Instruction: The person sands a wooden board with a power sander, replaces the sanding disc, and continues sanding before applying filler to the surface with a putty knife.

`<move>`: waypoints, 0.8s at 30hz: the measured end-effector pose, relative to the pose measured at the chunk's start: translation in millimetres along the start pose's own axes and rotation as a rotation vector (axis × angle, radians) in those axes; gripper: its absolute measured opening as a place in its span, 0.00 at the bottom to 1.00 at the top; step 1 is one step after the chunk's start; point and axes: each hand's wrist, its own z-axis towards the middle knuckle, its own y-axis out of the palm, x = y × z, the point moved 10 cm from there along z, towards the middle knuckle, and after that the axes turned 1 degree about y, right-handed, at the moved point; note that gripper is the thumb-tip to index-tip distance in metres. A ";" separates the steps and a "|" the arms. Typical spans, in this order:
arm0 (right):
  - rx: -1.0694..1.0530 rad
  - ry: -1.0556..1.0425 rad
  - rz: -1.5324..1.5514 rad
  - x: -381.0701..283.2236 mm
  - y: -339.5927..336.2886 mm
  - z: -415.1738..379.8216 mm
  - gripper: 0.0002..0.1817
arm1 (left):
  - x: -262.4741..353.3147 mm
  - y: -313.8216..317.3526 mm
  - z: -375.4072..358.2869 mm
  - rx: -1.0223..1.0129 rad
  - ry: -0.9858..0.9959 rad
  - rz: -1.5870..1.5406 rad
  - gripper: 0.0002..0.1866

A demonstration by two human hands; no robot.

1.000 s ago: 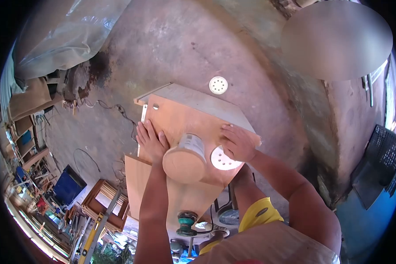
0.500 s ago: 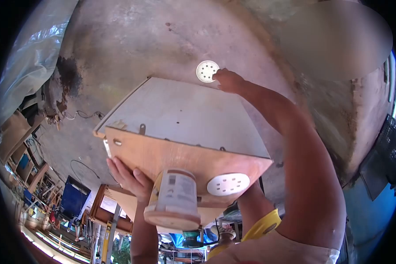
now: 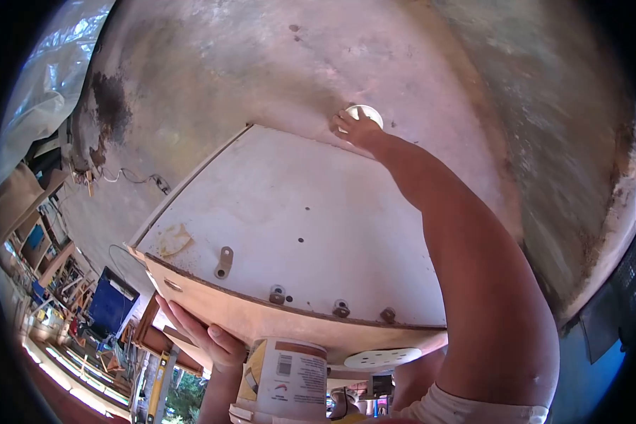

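Stretching over the box (image 3: 346, 191) to the white disc (image 3: 372, 114), right fingers (image 3: 342, 121) spread, hold unclear, could jolt the tub (image 3: 295, 374) near open left fingers (image 3: 185, 323).

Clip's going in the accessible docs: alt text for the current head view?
A person's right hand reaches past a white panel, fingers over a round white disc on the floor; the left hand is against the panel's wooden front, beside a labelled tub.

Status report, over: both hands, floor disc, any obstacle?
Right hand on floor disc, grip unclear. Left hand against wooden panel, beside labelled container. Box between body and disc, arm reaching over it.
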 end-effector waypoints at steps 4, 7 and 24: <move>0.186 -0.068 -0.119 1.4 3.0 -4.1 0.36 | 2.9 1.2 3.3 -0.007 0.022 0.023 0.38; 0.287 -0.100 -0.137 3.5 -11.4 -15.9 0.27 | 2.6 -0.2 1.3 0.008 0.027 -0.003 0.38; 0.627 0.213 1.360 5.1 -260.6 -163.5 0.32 | 8.7 -7.0 5.2 0.117 0.029 0.193 0.35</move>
